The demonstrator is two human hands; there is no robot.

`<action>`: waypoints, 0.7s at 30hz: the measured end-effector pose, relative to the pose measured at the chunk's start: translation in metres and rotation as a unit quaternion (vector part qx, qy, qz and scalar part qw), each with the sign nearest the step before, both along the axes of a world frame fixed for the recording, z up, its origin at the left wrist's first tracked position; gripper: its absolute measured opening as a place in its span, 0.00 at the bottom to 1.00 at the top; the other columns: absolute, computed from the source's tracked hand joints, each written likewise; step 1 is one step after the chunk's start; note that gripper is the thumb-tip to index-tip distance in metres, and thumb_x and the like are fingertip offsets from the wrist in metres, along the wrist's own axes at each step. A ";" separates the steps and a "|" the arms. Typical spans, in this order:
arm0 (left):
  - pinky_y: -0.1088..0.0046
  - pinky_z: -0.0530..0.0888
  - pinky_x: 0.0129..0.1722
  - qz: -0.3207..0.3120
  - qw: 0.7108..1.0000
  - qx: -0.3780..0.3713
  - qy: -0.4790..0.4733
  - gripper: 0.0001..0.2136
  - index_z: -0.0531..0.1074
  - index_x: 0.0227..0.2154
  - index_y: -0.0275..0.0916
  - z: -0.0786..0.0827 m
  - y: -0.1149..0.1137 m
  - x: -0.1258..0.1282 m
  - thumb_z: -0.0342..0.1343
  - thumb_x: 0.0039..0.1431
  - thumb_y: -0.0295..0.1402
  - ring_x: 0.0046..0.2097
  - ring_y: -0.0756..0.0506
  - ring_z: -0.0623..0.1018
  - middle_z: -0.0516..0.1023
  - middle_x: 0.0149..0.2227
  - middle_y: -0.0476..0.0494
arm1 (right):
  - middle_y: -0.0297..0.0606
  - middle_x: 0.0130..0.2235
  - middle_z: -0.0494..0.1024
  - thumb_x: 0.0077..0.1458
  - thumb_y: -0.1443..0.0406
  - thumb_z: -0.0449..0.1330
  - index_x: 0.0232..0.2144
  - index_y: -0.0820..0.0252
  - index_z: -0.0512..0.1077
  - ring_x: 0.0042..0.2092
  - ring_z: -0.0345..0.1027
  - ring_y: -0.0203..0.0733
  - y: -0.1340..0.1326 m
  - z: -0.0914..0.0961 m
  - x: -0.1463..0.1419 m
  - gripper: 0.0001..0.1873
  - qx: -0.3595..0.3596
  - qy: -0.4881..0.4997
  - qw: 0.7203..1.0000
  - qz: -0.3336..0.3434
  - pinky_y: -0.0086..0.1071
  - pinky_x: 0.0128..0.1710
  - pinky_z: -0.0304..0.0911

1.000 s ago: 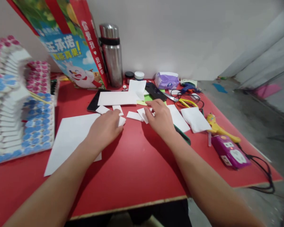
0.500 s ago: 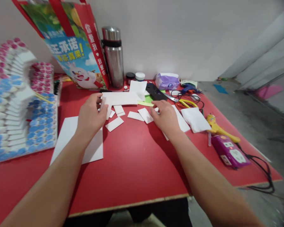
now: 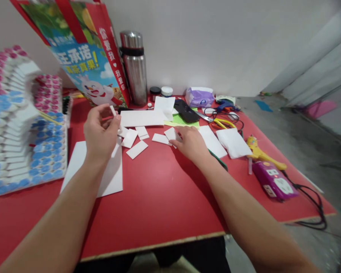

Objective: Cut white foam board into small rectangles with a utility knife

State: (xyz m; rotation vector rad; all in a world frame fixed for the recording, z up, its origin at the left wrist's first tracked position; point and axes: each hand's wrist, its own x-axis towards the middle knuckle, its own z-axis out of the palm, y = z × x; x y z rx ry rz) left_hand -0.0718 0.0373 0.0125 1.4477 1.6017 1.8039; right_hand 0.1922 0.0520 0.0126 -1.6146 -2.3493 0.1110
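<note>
My left hand (image 3: 100, 132) is raised above the red table (image 3: 159, 197), fingers curled round a small white paper piece (image 3: 113, 110) that sticks up between thumb and fingertips. My right hand (image 3: 189, 142) rests low on the table, its fingers closed on another small white paper piece (image 3: 171, 134). Several small white paper rectangles (image 3: 136, 149) lie scattered between the two hands. A long white strip (image 3: 142, 118) lies just beyond them, and a large white sheet (image 3: 108, 172) lies under my left forearm.
A stack of blue and pink dotted white pieces (image 3: 19, 121) fills the left side. At the back stand a printed bag (image 3: 82, 57), a steel flask (image 3: 133, 68), two jars (image 3: 161, 91), a tissue pack (image 3: 200, 96). Scissors (image 3: 218, 121), a yellow glue gun (image 3: 261, 153) and a purple power strip (image 3: 274, 185) lie right.
My left hand lifted from the table with a small paper piece, moving up and left. My right hand slid slightly left onto a paper piece. One rectangle now lies uncovered near the centre.
</note>
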 end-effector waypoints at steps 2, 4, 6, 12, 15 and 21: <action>0.62 0.79 0.48 -0.028 0.997 0.000 -0.075 0.19 0.71 0.50 0.38 0.001 -0.003 0.011 0.67 0.57 0.34 0.48 0.43 0.81 0.80 0.48 0.42 | 0.50 0.45 0.80 0.58 0.67 0.65 0.49 0.66 0.75 0.45 0.70 0.51 0.000 0.000 0.001 0.16 0.005 0.040 0.999 -0.012 0.38 0.45 0.60; 0.64 0.79 0.46 -0.085 0.982 -0.054 -0.159 0.19 0.72 0.48 0.39 0.003 -0.007 0.025 0.67 0.54 0.34 0.47 0.44 0.81 0.80 0.47 0.41 | 0.48 0.43 0.80 0.58 0.69 0.62 0.43 0.64 0.76 0.42 0.70 0.48 0.001 0.001 0.003 0.10 0.001 0.095 0.995 -0.031 0.37 0.43 0.60; 0.63 0.80 0.46 -0.129 0.958 -0.129 -0.222 0.19 0.73 0.45 0.37 0.006 -0.013 0.040 0.68 0.51 0.35 0.44 0.45 0.82 0.80 0.46 0.40 | 0.42 0.35 0.79 0.58 0.68 0.61 0.32 0.61 0.74 0.36 0.68 0.43 0.002 0.004 0.007 0.03 -0.019 0.169 0.984 -0.048 0.35 0.38 0.58; 0.59 0.79 0.49 -0.203 0.949 -0.202 -0.133 0.21 0.75 0.46 0.36 0.004 -0.020 0.076 0.69 0.48 0.36 0.44 0.42 0.81 0.81 0.43 0.41 | 0.31 0.25 0.74 0.61 0.63 0.57 0.26 0.58 0.68 0.28 0.64 0.37 -0.006 0.010 0.008 0.11 -0.162 0.363 0.918 0.007 0.31 0.31 0.57; 0.59 0.77 0.53 -0.204 0.962 -0.175 -0.049 0.21 0.73 0.47 0.39 -0.006 -0.025 0.085 0.68 0.50 0.33 0.50 0.41 0.80 0.81 0.47 0.42 | 0.32 0.26 0.74 0.61 0.65 0.56 0.26 0.59 0.71 0.29 0.65 0.36 -0.015 0.012 0.000 0.12 -0.167 0.299 0.939 0.046 0.31 0.32 0.55; 0.57 0.75 0.55 -0.183 0.964 -0.164 0.096 0.15 0.72 0.48 0.42 -0.021 -0.045 0.088 0.62 0.58 0.31 0.51 0.40 0.81 0.81 0.50 0.42 | 0.33 0.30 0.77 0.61 0.70 0.55 0.28 0.60 0.73 0.33 0.67 0.37 -0.024 0.019 -0.002 0.11 -0.204 0.193 0.949 0.145 0.30 0.34 0.55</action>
